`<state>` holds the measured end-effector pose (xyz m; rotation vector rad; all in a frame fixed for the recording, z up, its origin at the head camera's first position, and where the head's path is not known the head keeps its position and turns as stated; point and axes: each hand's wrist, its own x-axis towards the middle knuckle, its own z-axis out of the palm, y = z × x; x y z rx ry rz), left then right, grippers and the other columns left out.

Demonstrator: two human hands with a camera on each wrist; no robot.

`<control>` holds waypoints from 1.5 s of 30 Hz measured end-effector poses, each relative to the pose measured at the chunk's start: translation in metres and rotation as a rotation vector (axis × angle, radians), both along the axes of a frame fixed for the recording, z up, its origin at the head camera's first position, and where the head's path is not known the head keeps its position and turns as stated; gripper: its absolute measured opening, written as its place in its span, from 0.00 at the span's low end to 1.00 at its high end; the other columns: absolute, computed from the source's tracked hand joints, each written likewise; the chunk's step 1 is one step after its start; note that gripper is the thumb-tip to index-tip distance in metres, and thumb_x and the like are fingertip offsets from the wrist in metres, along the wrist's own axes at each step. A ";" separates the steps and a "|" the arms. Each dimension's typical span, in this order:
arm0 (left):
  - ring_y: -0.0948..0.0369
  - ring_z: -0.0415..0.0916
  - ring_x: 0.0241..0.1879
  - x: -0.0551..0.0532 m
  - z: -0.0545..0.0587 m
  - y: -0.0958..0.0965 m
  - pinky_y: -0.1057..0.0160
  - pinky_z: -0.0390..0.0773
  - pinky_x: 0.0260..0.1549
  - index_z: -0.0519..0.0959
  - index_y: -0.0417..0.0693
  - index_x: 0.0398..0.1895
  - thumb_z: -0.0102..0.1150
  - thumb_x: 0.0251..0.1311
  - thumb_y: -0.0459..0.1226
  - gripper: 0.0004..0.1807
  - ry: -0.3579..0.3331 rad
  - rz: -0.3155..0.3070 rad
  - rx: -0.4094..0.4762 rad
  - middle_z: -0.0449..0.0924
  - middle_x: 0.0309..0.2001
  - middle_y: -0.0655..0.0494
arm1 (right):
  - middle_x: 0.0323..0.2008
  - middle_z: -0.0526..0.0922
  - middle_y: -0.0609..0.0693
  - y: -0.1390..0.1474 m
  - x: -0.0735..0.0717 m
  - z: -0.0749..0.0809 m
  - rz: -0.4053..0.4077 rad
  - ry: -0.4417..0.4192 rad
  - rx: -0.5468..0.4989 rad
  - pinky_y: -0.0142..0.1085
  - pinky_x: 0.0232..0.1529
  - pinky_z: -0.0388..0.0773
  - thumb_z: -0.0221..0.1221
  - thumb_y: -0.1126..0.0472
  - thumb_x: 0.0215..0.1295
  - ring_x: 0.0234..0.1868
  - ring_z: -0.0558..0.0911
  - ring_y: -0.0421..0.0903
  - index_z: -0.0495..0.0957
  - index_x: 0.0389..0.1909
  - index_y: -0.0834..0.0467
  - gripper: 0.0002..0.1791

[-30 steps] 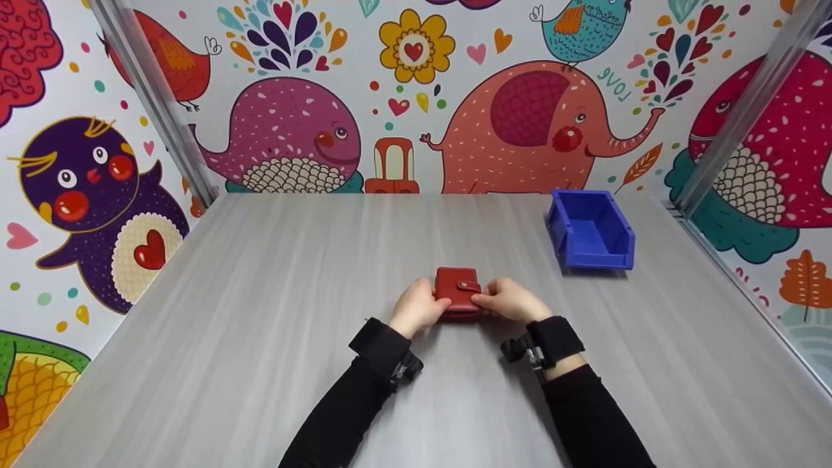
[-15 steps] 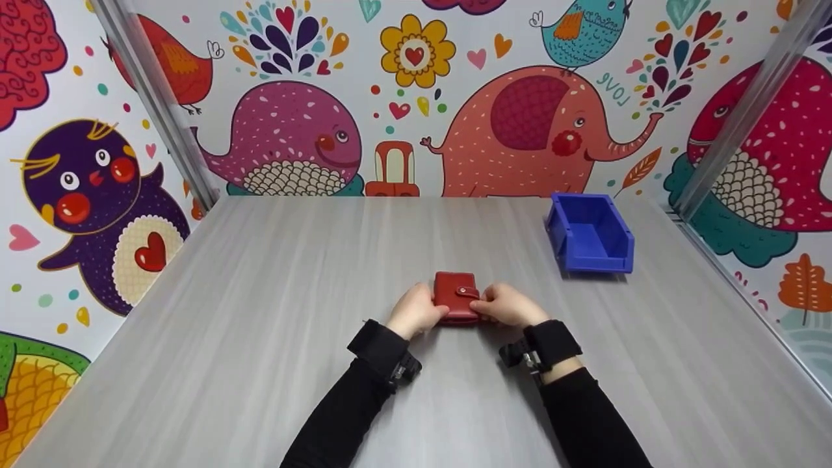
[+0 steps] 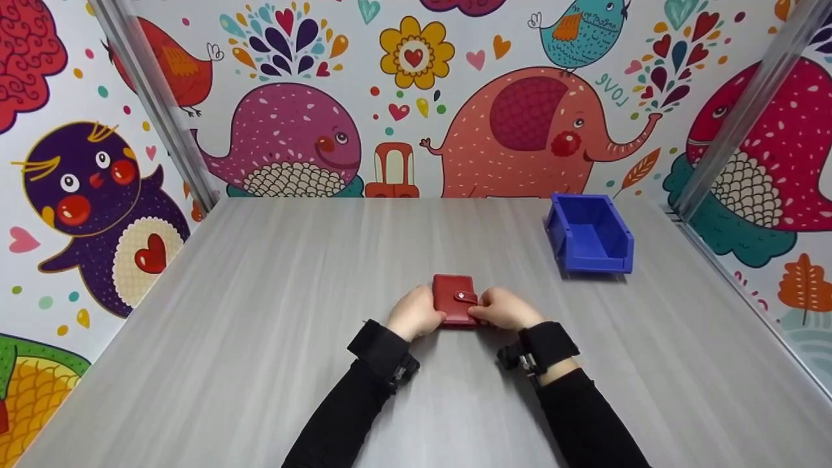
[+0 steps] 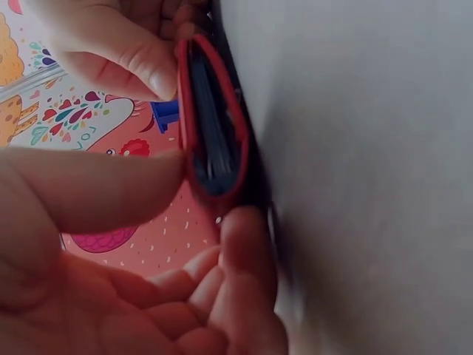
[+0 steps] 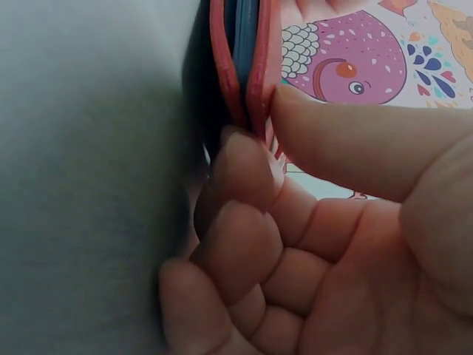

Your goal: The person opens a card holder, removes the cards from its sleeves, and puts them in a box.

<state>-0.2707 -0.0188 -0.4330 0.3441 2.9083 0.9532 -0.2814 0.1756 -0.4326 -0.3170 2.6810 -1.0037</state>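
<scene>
L hand [image 3: 416,313] & R hand [image 3: 510,309] both pinch red wallet [image 3: 452,296], one per side, thumbs on top, fingers under; each grip open just wide enough for it. Wallet's approx. midway btw. desk's L & R edges, snap strap up; can't tell if it touches desk [image 3: 227,338], grey w/ pale streaks. Blue bin [image 3: 598,263] nr. far R corner. Wall [image 3: 478,32] w/ cartoon animals behind far edge.
</scene>
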 end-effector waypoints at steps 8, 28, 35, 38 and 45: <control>0.49 0.80 0.41 0.001 0.002 0.000 0.51 0.77 0.43 0.78 0.37 0.45 0.67 0.56 0.37 0.16 0.009 0.013 -0.079 0.82 0.42 0.45 | 0.16 0.72 0.44 -0.002 0.001 -0.002 0.001 0.073 0.064 0.31 0.23 0.64 0.62 0.59 0.66 0.19 0.68 0.40 0.74 0.18 0.58 0.16; 0.48 0.82 0.39 0.004 0.004 0.008 0.48 0.80 0.35 0.82 0.39 0.41 0.66 0.58 0.42 0.15 0.012 0.077 -0.231 0.84 0.40 0.44 | 0.17 0.72 0.45 -0.004 0.003 0.000 -0.019 0.085 0.083 0.31 0.23 0.65 0.63 0.59 0.65 0.20 0.69 0.40 0.74 0.20 0.58 0.15; 0.50 0.81 0.37 0.005 0.005 0.007 0.48 0.79 0.34 0.83 0.41 0.37 0.66 0.59 0.44 0.14 -0.009 0.080 -0.259 0.84 0.38 0.45 | 0.15 0.71 0.44 -0.005 0.003 -0.001 -0.009 0.115 0.115 0.31 0.22 0.63 0.63 0.59 0.64 0.18 0.67 0.40 0.73 0.16 0.56 0.18; 0.50 0.81 0.37 0.005 0.005 0.007 0.48 0.80 0.33 0.83 0.42 0.36 0.65 0.59 0.44 0.14 -0.008 0.085 -0.271 0.84 0.38 0.46 | 0.14 0.69 0.43 -0.005 0.003 0.000 0.002 0.129 0.124 0.31 0.22 0.62 0.64 0.58 0.64 0.18 0.66 0.40 0.72 0.14 0.55 0.19; 0.50 0.81 0.38 0.005 0.004 0.008 0.47 0.79 0.33 0.84 0.43 0.36 0.65 0.59 0.46 0.14 -0.003 0.099 -0.286 0.84 0.38 0.46 | 0.15 0.71 0.43 -0.003 0.002 0.003 -0.033 0.160 0.109 0.32 0.22 0.64 0.64 0.58 0.64 0.18 0.68 0.40 0.77 0.17 0.59 0.16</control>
